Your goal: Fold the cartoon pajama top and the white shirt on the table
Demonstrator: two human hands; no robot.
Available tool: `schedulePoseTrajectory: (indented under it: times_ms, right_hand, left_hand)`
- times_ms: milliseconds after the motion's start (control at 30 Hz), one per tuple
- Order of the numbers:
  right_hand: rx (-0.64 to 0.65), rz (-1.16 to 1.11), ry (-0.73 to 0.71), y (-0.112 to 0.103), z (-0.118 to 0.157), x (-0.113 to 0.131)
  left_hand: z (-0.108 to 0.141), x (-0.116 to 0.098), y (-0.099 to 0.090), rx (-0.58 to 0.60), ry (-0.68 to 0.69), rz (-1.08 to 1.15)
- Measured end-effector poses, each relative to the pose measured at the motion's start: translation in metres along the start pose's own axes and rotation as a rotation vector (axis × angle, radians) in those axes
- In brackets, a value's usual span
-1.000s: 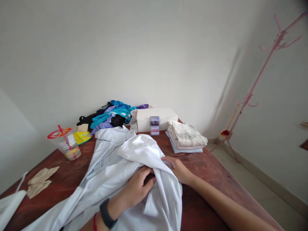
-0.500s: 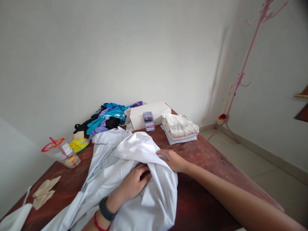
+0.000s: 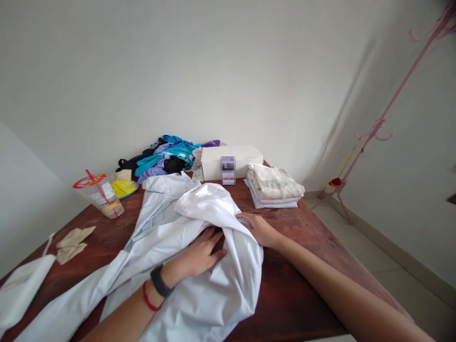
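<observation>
A rumpled white garment (image 3: 238, 280) stretches across the dark red wooden table from the back toward the lower left. My left hand (image 3: 201, 254), with a dark band and a red cord at the wrist, lies on it with thumb and fingers apart; some fingertips disappear into a fold. At the garment's right edge, my right hand (image 3: 260, 230) has the cloth between its thumb and fingers, partly hidden by the fabric.
Folded clothes (image 3: 276, 187) are stacked at the back right, beside a white box (image 3: 231, 159). Behind on the left lies a heap of coloured clothes (image 3: 167, 156). A plastic cup (image 3: 103, 197), yellow packet (image 3: 124, 189), brown napkins (image 3: 73, 242) and white pouch (image 3: 24, 289) line the left side.
The view has shifted, showing more of the table's near left. My left hand's thumb and fingers are spread wider at the fold. My right hand keeps its place on the garment's edge.
</observation>
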State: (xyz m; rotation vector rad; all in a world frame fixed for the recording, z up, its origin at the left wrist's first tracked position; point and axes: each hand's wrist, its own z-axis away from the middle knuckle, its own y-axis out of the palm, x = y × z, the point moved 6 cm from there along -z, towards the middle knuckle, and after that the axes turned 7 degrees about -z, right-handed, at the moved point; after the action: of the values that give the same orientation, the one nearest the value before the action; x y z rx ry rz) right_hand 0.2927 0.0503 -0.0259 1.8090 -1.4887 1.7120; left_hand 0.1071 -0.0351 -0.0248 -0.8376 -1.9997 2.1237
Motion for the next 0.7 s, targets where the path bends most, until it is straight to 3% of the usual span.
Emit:
schedulePoseTrajectory:
  times_ms: [300,700]
  right_hand:
    - [0.0,-0.048,-0.001,0.002,0.001,-0.007]
    - [-0.039,0.013,-0.005,0.0,0.0,-0.007]
  left_hand:
    - [-0.006,0.005,0.016,-0.048,-0.13,-0.054]
    - [-0.008,0.004,0.012,-0.196,-0.094,0.089]
